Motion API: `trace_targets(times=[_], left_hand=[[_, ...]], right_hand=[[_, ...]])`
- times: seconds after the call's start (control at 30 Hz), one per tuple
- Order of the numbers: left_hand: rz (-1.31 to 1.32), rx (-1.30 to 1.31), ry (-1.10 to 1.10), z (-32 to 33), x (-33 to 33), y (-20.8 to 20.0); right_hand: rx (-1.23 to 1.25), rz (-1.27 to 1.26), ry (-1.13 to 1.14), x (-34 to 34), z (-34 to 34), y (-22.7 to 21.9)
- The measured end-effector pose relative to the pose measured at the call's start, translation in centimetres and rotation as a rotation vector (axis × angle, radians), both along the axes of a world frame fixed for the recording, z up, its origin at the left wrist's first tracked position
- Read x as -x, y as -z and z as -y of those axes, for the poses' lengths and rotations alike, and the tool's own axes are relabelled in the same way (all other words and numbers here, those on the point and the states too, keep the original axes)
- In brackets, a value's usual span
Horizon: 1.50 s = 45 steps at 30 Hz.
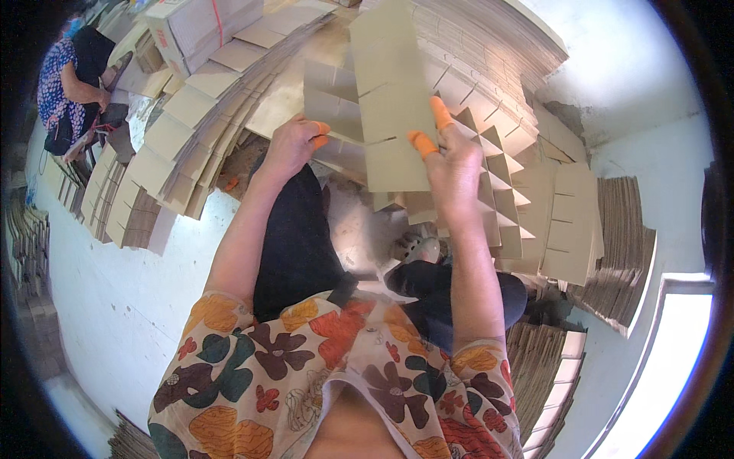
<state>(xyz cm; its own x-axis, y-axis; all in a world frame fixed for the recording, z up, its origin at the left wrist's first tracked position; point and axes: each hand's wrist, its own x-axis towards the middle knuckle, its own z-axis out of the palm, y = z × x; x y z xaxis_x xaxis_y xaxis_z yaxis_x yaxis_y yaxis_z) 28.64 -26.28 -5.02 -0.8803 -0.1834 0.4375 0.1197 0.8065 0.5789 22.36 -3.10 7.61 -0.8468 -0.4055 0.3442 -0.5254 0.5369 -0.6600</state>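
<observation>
Two hands held cardboard when I looked down. My right hand (451, 164) pinched the tall slotted card (394, 99), with orange fingertips (441, 113) pressed flat on its front. My left hand (293, 145) gripped a second slotted card (332, 103) just left of the tall card, touching it. Right of the tall card lay a fanned pile of cards (535, 206). Far left of it sat another person (73, 84).

A packaging workshop; slotted cardboard stacks (191, 115) cover the white floor (115, 298).
</observation>
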Motion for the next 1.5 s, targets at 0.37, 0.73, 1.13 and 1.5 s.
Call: trace_targets(times=[0.37, 0.73, 1.13, 1.5], left_hand=[[-0.086, -0.070, 0.054, 0.3, 1.1, 0.8], [0.010, -0.063, 0.024, 0.8, 1.9, 1.6], [-0.036, 0.162, 0.052, 0.1, 0.7, -0.5], [0.105, 0.318, 0.253, -1.2, 8.5, -1.8]], right_hand=[[-0.073, -0.005, -0.071, 0.8, 5.3, 3.4], [-0.251, -0.048, -0.305, 2.8, 8.3, 8.1], [-0.349, -0.109, 0.090, 6.0, 3.8, 5.8], [-0.652, 0.262, 0.032, 15.5, -12.7, 9.0]])
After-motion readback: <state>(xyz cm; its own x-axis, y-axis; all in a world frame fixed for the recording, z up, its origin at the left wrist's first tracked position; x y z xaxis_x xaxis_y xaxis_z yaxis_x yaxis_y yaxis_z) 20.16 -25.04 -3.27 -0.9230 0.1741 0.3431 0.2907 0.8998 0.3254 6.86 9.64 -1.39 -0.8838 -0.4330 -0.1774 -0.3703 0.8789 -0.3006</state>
